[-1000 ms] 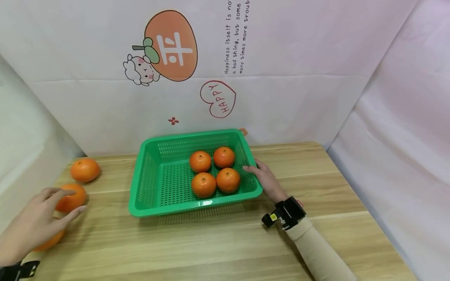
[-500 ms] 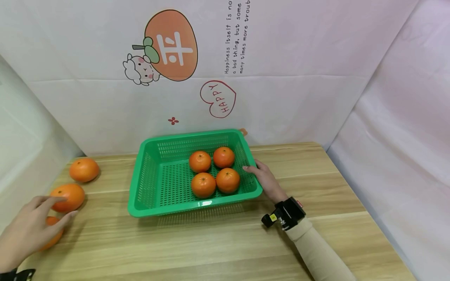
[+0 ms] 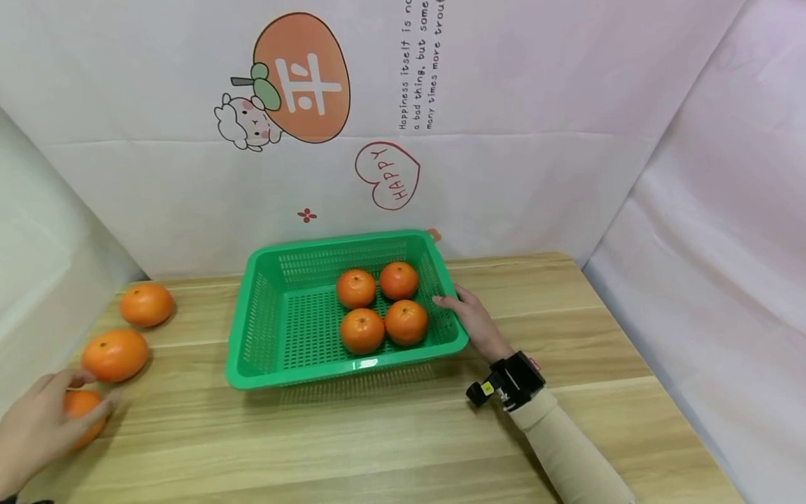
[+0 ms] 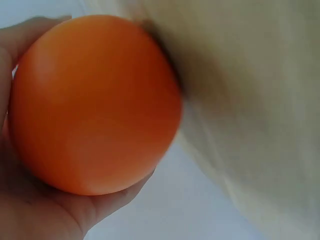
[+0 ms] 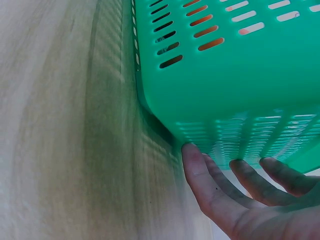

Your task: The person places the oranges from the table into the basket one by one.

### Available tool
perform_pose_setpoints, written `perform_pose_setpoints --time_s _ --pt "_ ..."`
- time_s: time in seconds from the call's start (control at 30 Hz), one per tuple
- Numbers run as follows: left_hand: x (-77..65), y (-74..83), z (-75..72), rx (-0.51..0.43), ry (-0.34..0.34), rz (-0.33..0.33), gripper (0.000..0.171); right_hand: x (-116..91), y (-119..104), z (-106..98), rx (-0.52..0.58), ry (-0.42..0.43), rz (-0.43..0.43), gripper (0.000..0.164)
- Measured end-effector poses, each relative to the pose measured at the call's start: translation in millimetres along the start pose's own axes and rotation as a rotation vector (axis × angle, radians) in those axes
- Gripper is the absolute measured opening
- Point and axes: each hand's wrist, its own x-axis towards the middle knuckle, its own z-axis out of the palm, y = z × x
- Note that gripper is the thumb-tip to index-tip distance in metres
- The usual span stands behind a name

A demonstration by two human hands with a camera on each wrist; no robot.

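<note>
At the near left of the table my left hand [image 3: 39, 425] has its fingers and thumb curved around a mandarin orange [image 3: 85, 414]. In the left wrist view that mandarin orange [image 4: 95, 105] lies against the palm, close to the wood. Two more, the middle mandarin orange [image 3: 116, 355] and the far mandarin orange [image 3: 147, 305], sit beyond it. My right hand [image 3: 474, 320] grips the right end of a green basket [image 3: 296, 378], thumb over the rim. In the right wrist view several fingertips [image 5: 192, 152] press the basket's outer wall. Several mandarin oranges [image 3: 362, 330] are grouped in its right half.
The wooden table [image 3: 403, 441] stretches in front of the basket and to its right. A white printed cloth [image 3: 504, 189] rises behind the table. White fabric also hangs on the left and right sides.
My left hand has drawn back toward the near left, off the middle mandarin orange and onto the nearest one. The right hand stays on the basket. The head view has shifted slightly.
</note>
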Motion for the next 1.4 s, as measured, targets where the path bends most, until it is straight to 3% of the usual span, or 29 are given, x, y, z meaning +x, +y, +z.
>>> perform_pose_setpoints --time_s 0.17,0.33,0.43,0.63,0.83,1.4 --pt "-0.9 -2.6 -1.7 0.013 -0.023 0.007 0.058 0.0 -1.8 0.6 0.005 0.006 -0.005 0.063" --pt "1.8 1.5 -6.6 0.093 -0.171 -0.056 0.066 1.1 -0.5 0.8 0.007 0.000 -0.006 0.064" --pt "1.7 2.3 -8.2 0.113 -0.215 -0.073 0.069 1.8 0.0 0.8 0.009 -0.004 -0.003 0.064" --pt "2.1 2.0 -8.4 0.122 -0.212 -0.089 0.072 2.5 -2.1 -0.8 0.004 -0.004 -0.004 0.064" --pt "2.2 3.2 -9.3 0.137 -0.257 -0.091 0.074 0.7 -2.5 -0.5 0.007 -0.006 -0.002 0.065" --pt "4.5 -3.3 -5.4 0.147 -0.254 -0.088 0.063 0.6 -1.2 0.0 -0.004 -0.006 -0.003 0.065"
